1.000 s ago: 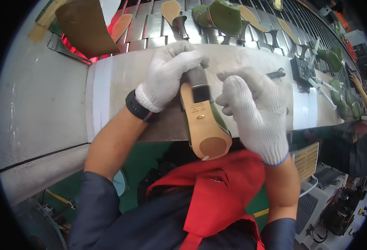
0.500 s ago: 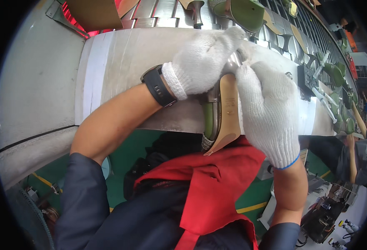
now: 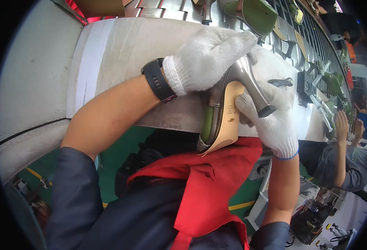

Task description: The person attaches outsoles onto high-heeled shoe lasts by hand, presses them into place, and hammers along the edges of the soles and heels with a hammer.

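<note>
A high-heeled shoe (image 3: 230,121) is held sole-up over the near edge of the bench, its toe towards my red apron. It has a tan sole, green lining, a glittery toe band and a tall metallic-grey heel (image 3: 254,85). My left hand (image 3: 210,60), in a white knitted glove, wraps round the back of the shoe beside the heel's base. The gloved right hand (image 3: 273,121) lies along the sole's right side, thumb against the sole. The heel passes in front of it and hides some fingers.
The pale bench (image 3: 129,50) has a small metal tool (image 3: 280,82) beyond my right hand. A black block (image 3: 305,85) and syringe-like tubes (image 3: 321,106) are at its right. Behind, a slatted conveyor (image 3: 166,12) carries other green-lined shoes (image 3: 256,16). A co-worker (image 3: 350,154) is at the right.
My right hand has shifted down off the heel onto the sole's side. The heel, mostly covered before, now shows in full, and the shoe has tilted slightly.
</note>
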Tool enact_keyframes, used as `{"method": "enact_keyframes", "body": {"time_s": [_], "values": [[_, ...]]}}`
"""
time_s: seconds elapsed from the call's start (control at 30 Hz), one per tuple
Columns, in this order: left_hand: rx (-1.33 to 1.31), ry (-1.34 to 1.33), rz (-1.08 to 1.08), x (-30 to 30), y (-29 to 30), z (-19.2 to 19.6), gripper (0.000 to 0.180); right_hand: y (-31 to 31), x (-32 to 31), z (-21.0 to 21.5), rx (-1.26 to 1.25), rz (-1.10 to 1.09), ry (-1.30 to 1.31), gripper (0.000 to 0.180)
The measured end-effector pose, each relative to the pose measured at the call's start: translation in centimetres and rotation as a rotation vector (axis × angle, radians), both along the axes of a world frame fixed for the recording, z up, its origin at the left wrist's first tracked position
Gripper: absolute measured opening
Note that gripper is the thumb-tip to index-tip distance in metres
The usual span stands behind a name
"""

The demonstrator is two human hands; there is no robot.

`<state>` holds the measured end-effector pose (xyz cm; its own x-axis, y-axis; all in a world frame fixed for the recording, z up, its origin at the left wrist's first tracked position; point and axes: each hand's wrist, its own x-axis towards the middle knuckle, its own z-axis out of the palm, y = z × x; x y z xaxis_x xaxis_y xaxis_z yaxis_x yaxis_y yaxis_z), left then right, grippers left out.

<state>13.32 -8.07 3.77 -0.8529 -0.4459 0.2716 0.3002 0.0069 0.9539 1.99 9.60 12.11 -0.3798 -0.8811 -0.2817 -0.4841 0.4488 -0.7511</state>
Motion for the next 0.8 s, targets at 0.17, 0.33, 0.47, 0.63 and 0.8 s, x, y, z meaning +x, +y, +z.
{"method": "enact_keyframes", "body": {"time_s": [0.17,0.33,0.47,0.63,0.8], "values": [[-0.011,0.112,0.125,-0.8,0.8,-0.6,0.044,-0.9,0.4,-0.6,0.070,-0.088,-0.187,0.038],[-0.140,0.089,0.190,-0.3,1.0,-0.8,0.039,-1.0,0.3,-0.4,0.143,-0.022,-0.037,0.039],[-0.265,0.020,0.305,-0.1,1.7,-0.5,0.034,-1.3,0.8,-0.2,0.065,0.027,0.104,0.036],[-0.021,-0.107,0.131,0.1,1.1,0.9,0.033,-1.1,0.6,-2.4,-0.334,0.271,0.525,0.029],[-0.045,0.103,0.148,-0.7,1.1,-0.1,0.040,-0.6,1.0,-1.8,-0.046,-0.164,-0.139,0.026]]}}
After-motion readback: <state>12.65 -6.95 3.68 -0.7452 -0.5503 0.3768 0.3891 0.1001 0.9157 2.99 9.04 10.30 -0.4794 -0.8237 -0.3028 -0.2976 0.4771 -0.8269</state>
